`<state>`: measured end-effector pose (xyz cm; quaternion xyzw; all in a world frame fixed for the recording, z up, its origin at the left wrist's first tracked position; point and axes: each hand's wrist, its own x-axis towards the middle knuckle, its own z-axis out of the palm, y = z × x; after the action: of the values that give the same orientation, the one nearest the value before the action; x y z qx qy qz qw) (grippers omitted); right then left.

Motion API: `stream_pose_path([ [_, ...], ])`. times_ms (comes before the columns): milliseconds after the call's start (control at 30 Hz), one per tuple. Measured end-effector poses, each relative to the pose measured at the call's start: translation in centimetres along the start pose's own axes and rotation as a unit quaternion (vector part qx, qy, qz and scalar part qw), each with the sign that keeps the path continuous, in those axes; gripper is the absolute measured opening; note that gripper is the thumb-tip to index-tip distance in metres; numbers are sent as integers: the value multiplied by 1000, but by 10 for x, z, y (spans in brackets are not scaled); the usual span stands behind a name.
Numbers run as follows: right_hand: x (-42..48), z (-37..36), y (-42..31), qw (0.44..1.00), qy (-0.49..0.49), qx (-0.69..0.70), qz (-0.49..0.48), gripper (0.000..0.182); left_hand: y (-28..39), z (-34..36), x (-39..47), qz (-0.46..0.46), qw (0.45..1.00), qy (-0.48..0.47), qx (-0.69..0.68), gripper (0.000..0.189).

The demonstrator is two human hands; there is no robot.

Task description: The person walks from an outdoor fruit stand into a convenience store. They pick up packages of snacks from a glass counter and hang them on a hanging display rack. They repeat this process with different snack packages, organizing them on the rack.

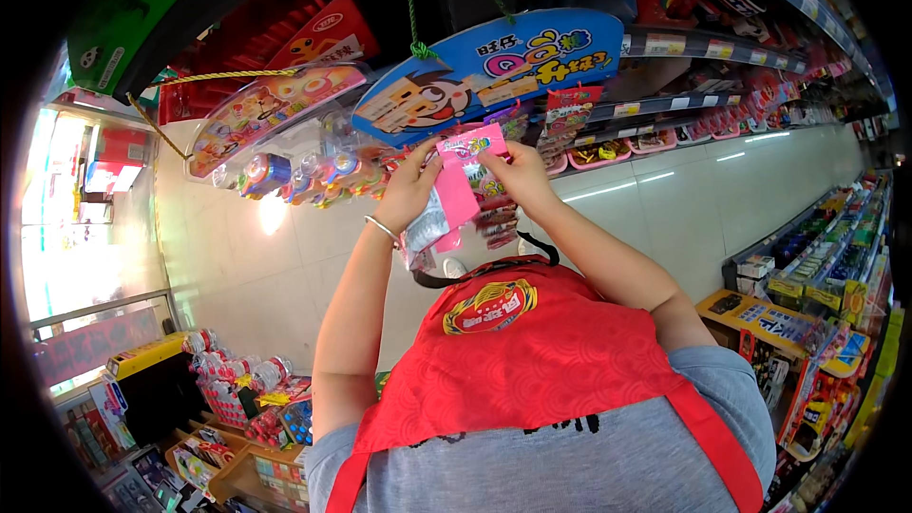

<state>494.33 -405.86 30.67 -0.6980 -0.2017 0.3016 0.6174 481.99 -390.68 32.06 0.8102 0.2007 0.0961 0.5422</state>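
Observation:
A pink candy packet strip (457, 194) with cartoon lettering is held up between my hands, just below a blue hanging sign board (491, 71). My left hand (407, 189), with a bangle at the wrist, grips its left side. My right hand (526, 174) pinches its upper right part, thumb on the printed face. Silvery packet backs (427, 226) hang under my left hand. More small candy packets (496, 224) dangle below the right hand. A red candy packet (570, 110) hangs at the sign's lower right edge.
Toy-like candy containers (328, 171) hang at left under a curved card sign (274, 117) on yellow cord. Shelves with price tags (666, 45) curve along the upper right. Pink baskets (600, 157) of sweets stand low. Bottled drink packs (242, 377) are at lower left, another shelf rack (819, 256) at right.

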Motion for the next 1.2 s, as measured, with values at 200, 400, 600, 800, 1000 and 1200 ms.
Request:
stream_pose_path([
  [200,25,18,26,995,67,-42,-67,20,22,13,-1,-117,992,33,33,35],
  [400,36,28,27,991,98,-53,-77,18,14,33,-11,-45,995,77,37,38],
  [600,46,39,24,991,115,9,-64,19,13,30,3,-97,991,68,65,44],
  [800,58,42,37,988,126,-10,-85,20,3,31,8,-101,986,72,112,45],
  [1000,71,41,44,992,105,10,-76,22,6,35,20,-112,978,76,158,43],
  [1200,66,34,38,995,37,97,-1,21,6,40,18,-122,976,87,158,43],
])
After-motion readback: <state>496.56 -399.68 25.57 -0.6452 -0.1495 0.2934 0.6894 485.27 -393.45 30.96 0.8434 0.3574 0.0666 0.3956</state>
